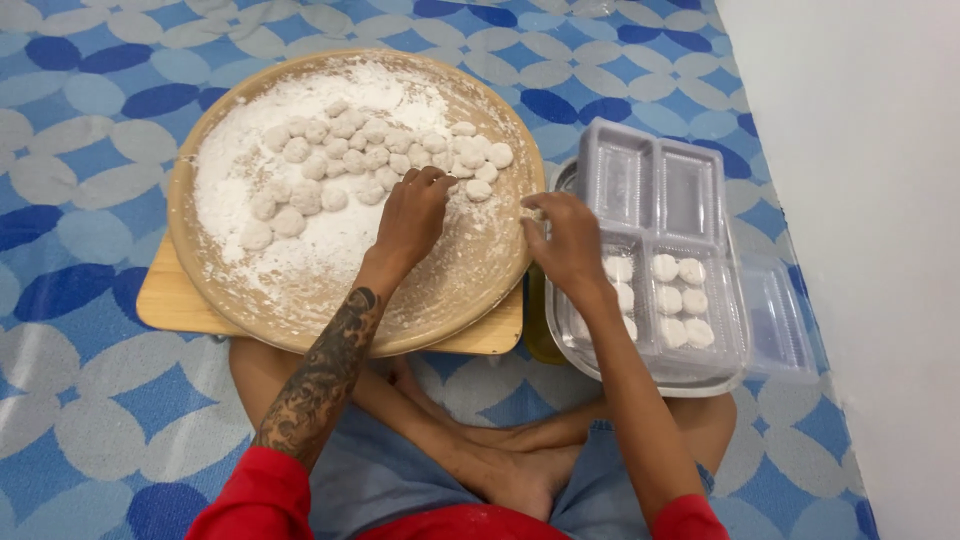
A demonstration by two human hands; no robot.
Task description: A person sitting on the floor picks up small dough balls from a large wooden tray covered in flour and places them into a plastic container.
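Note:
A round woven tray (pixel 480 270) dusted with white flour carries several small floured dough balls (pixel 340 150). My left hand (pixel 412 218) reaches over the tray, its fingertips pinched at a dough ball near the right side of the pile. My right hand (pixel 565 240) hovers at the tray's right rim, fingers closed on a small dough ball, just beside a clear plastic compartment box (pixel 690 190). The box's near compartments hold several white dough balls (pixel 680 300); its far compartments are bare.
The tray rests on a low wooden board (pixel 170 300) on a blue and white patterned floor mat (pixel 80 140). A white wall (pixel 860 200) runs along the right. My crossed legs (pixel 500 450) lie below the board.

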